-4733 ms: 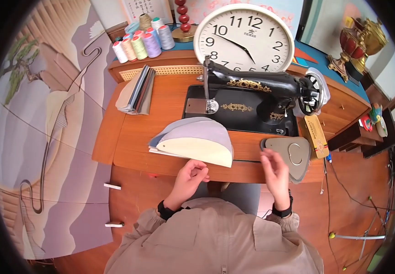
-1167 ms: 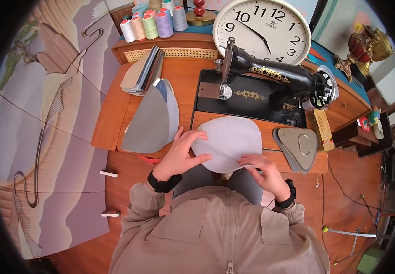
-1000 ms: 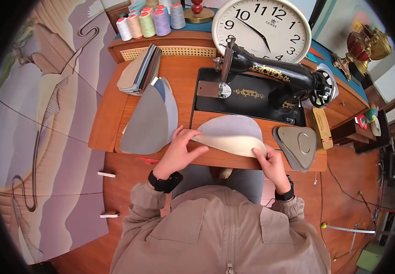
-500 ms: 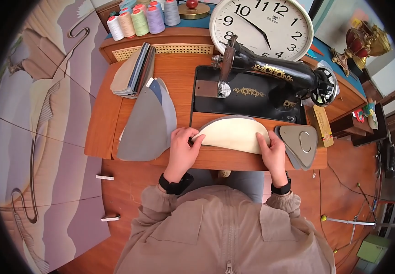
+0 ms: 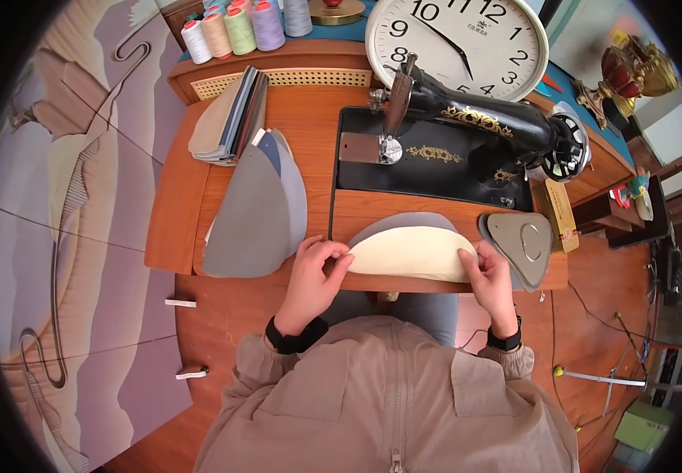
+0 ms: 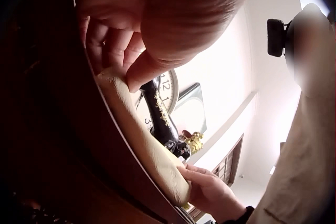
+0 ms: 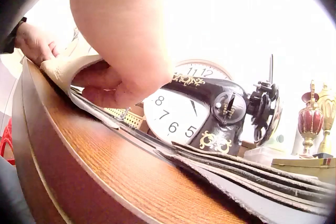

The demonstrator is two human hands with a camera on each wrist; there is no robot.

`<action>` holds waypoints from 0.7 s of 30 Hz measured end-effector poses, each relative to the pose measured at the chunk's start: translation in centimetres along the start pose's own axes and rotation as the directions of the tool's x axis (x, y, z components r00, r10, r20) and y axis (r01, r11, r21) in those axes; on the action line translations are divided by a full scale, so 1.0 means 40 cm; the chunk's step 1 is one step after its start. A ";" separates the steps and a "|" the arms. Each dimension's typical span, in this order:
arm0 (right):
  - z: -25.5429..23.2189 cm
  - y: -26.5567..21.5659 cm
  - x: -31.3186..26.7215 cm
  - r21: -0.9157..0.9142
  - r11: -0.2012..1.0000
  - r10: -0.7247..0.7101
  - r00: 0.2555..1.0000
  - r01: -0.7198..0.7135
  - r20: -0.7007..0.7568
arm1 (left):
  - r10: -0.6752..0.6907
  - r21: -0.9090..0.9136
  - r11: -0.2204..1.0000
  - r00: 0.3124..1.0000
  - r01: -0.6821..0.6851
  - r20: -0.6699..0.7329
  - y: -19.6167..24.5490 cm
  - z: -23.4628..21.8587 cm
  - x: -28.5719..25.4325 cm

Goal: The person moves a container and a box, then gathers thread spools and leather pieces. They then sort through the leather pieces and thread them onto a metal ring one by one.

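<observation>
cream piece (image 5: 410, 254): at the near edge of the wooden table (image 5: 301, 110), between both hands, with a grey layer (image 5: 408, 221) showing along its far side; it looks like one sheet doubled over, cream face outward.
spread stack, left (image 5: 232, 122): thin pieces in mixed colours, fanned at the far left, no hand on them.
grey pieces, left (image 5: 248, 217): overlapping in a loose pile nearer the person, just beside the left hand, no hand on them.
left hand (image 5: 313, 277): thumb and fingertips closed in a pinch on the left end of the cream piece.
how far along: the doubling looks largely done, as judged; the near side bulges in a soft roll rather than a crisp crease, so flattening and lining up the edges seem left. no stitching can be made out on it.
sewing machine (image 5: 475, 118): beyond the cream piece; the piece is not under its needle, so no sewing appears under way.
right hand (image 5: 492, 285): thumb on the cream face, fingers curled into the hollow of the fold at the right end, closed round the material.
taupe stack (image 5: 518, 244): rounded triangular pieces, just right of the right hand, a curved mark on top.
yellow box (image 5: 559, 219): at the far right, beside the taupe stack.
</observation>
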State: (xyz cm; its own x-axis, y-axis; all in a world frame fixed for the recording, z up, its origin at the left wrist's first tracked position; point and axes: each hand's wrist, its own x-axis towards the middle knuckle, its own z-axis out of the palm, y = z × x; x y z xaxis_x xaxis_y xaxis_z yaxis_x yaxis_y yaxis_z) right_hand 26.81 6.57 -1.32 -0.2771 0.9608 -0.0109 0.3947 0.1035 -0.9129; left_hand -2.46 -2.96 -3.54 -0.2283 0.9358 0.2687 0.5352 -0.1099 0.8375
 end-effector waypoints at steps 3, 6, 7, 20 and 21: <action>0.025 0.014 0.000 -0.167 0.986 -0.020 0.999 0.014 -0.035 | 0.046 0.005 0.999 0.998 -0.046 -0.038 0.009 0.016 -0.009; 0.058 0.002 0.022 -0.390 0.915 -0.191 0.962 0.102 -0.196 | 0.077 0.046 0.996 0.991 -0.072 -0.110 0.015 0.031 -0.006; 0.066 -0.001 0.028 -0.389 0.916 -0.189 0.961 0.098 -0.204 | 0.077 0.079 0.995 0.987 -0.066 -0.139 0.018 0.035 -0.007; 0.096 -0.006 0.051 -0.611 0.789 -0.271 0.930 0.067 -0.248 | 0.177 0.397 0.909 0.981 -0.129 -0.086 0.021 0.051 0.008; 0.097 -0.006 0.052 -0.608 0.792 -0.268 0.927 0.058 -0.261 | 0.186 0.396 0.907 0.980 -0.141 -0.077 0.028 0.053 0.015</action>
State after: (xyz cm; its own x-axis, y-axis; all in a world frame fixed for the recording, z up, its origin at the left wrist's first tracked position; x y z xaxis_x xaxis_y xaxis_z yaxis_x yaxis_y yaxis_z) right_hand 22.75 7.53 -2.73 -0.1343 0.9305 0.3409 0.8292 0.2938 -0.4754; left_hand -0.28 -1.81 -3.43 -0.1866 0.8707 0.4551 0.8400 -0.0988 0.5335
